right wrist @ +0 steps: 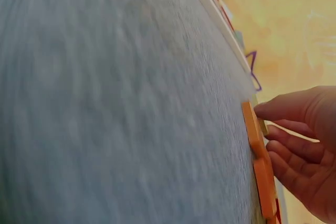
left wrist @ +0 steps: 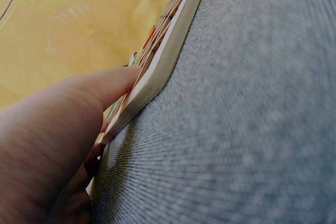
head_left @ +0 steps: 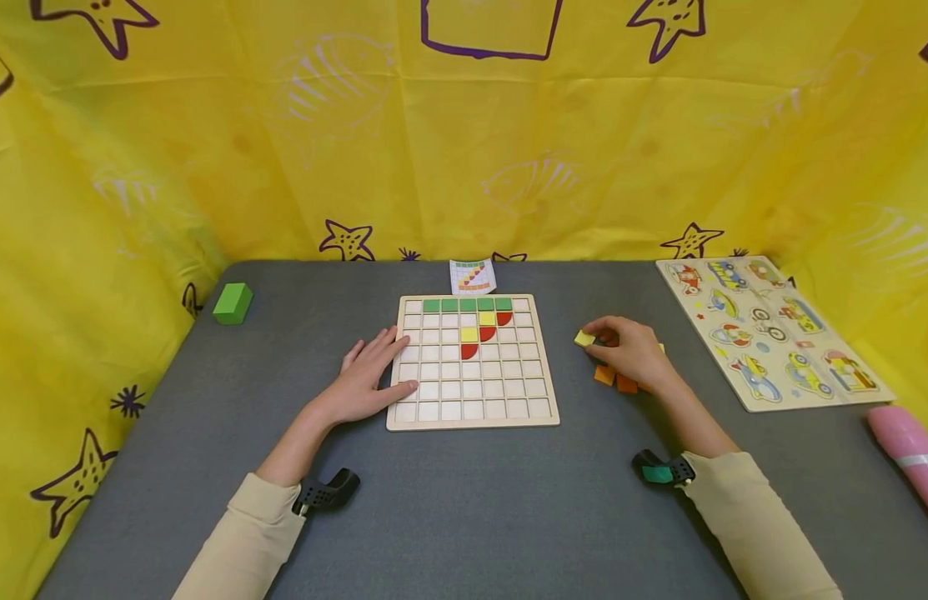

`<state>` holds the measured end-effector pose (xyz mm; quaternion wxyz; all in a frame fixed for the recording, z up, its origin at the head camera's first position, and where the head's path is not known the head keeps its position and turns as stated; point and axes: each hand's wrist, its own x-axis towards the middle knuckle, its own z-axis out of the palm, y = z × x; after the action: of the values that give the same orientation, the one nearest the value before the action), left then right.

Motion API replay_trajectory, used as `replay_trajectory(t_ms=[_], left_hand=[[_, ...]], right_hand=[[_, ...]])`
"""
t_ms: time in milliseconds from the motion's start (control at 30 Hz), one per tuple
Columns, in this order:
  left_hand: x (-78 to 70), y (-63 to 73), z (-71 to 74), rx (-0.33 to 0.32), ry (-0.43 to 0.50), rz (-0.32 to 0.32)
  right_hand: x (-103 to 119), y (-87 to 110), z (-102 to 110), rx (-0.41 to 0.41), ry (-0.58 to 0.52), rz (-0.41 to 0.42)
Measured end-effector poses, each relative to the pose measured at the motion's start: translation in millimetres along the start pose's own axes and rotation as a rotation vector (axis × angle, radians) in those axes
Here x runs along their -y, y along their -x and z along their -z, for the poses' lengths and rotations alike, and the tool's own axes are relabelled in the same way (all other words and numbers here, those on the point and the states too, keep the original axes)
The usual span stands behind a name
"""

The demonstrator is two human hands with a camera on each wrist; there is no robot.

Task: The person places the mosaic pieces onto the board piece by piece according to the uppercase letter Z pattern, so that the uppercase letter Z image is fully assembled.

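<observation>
A wooden grid board [head_left: 474,425] lies mid-table. Green tiles [head_left: 467,306] line its top row, with yellow tiles [head_left: 469,334] and red quarter-round tiles [head_left: 469,352] stepping diagonally beneath. My left hand [head_left: 361,386] rests on the board's left edge with its fingers spread; in the left wrist view the thumb [left wrist: 113,83] lies over the rim. Right of the board, my right hand [head_left: 630,350] pinches a yellow square tile [head_left: 584,338] between thumb and fingers. Under that hand are several orange tiles [head_left: 604,375], some partly hidden by it.
Behind the board stands a small pattern card [head_left: 473,277] with a coloured grid. A green block [head_left: 233,304] sits at the far left. To the right lie a picture puzzle board [head_left: 779,333] and a pink rounded object [head_left: 908,442]. Yellow cloth [head_left: 464,167] borders the table.
</observation>
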<state>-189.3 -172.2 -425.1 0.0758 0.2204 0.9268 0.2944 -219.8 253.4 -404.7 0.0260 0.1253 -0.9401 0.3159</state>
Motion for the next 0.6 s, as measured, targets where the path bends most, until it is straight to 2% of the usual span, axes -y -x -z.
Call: replay_trajectory(t_ms=[200,600], left_hand=[[0.1,1.6,0.0,-0.012,-0.003,-0.002],[-0.1,0.8,0.0,-0.008,-0.024,-0.001]], right_hand=[[16.5,-6.3,-12.1,0.03,-0.064,0.028],[68.5,-20.8,-41.3,0.112,-0.149,0.067]])
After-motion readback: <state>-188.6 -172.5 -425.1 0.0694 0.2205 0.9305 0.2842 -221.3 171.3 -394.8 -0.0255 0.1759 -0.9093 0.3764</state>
